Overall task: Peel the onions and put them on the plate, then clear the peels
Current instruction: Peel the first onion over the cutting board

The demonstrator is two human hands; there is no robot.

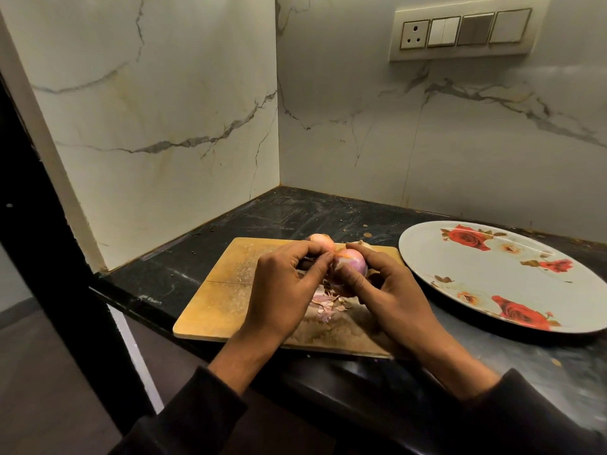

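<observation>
My right hand (384, 290) grips a partly peeled purple onion (353, 261) above the wooden cutting board (223, 290). My left hand (285, 287) pinches a strip of orange skin at the onion's top. An unpeeled onion (320, 241) lies on the board's far edge behind my hands, and another onion (363, 244) is partly visible beside it. Loose peels (325, 307) lie on the board under my hands. The white plate with red roses (492, 277) sits to the right with nothing on it.
The board lies on a dark stone counter (295, 211) in a corner of marble walls. The counter's front edge runs just below the board. A switch panel (463, 31) is on the back wall. Small crumbs dot the counter behind the board.
</observation>
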